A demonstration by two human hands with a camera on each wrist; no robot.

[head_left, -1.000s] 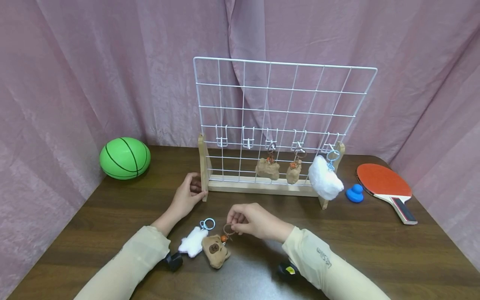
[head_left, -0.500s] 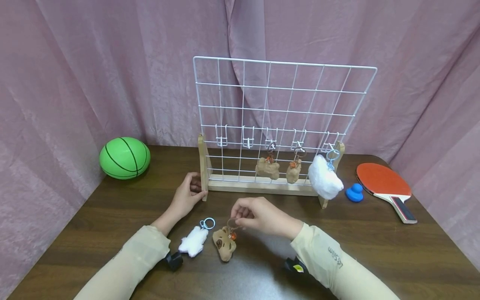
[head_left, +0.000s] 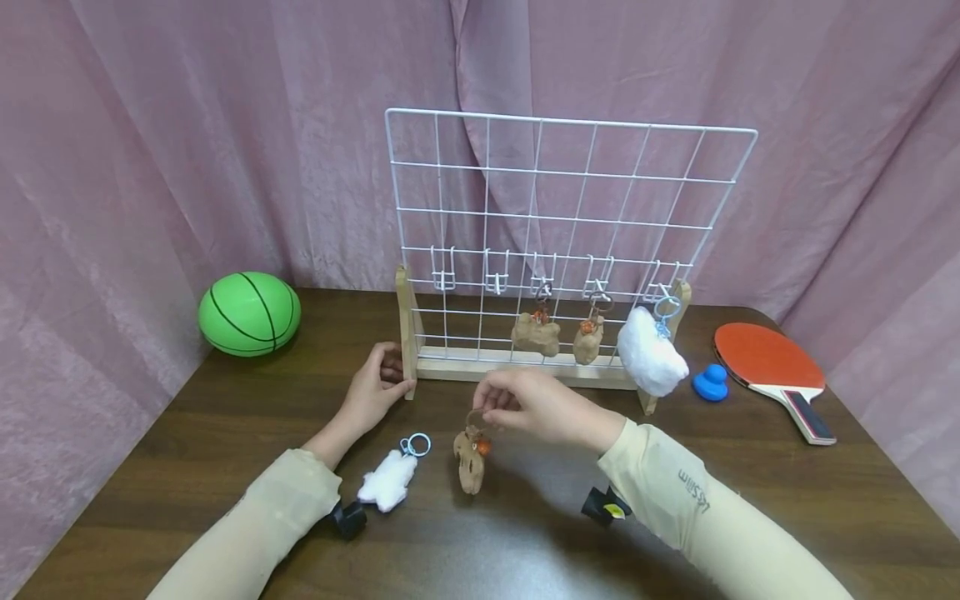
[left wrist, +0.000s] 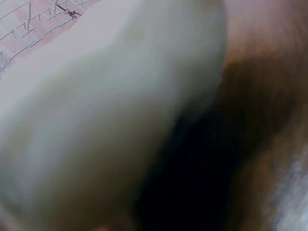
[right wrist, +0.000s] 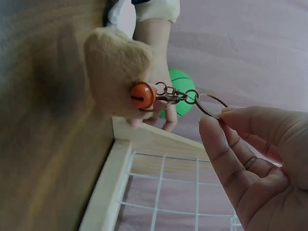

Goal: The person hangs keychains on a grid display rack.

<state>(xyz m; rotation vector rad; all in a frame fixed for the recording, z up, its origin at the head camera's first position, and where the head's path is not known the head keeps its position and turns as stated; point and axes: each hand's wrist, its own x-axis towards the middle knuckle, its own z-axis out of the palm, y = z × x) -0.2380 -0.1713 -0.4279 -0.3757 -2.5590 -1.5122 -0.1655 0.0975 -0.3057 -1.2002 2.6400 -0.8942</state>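
My right hand [head_left: 536,406] pinches the ring of a brown plush bear keychain [head_left: 470,461] between thumb and finger, and the bear hangs below it. In the right wrist view an orange bell [right wrist: 143,95] dangles beside the plush from a bronze ring [right wrist: 210,103]. On the left, my left hand [head_left: 375,383] grips the wooden side post [head_left: 408,333] of a white wire grid rack [head_left: 558,221], thumb in front. A white plush keychain [head_left: 388,480] with a pale blue ring lies on the table between my hands. My sleeve fills most of the left wrist view.
Two brown plush keychains [head_left: 536,333] and a larger white plush [head_left: 651,352] hang from hooks on the rack. The two leftmost hooks [head_left: 443,279] carry nothing. A green ball [head_left: 250,314] stands left; a blue duck [head_left: 710,383] and a red table tennis paddle [head_left: 770,360] lie right.
My right hand has moved up and to the right, lifting the bear keychain by its ring away from the white plush. The left hand has stayed at the post.
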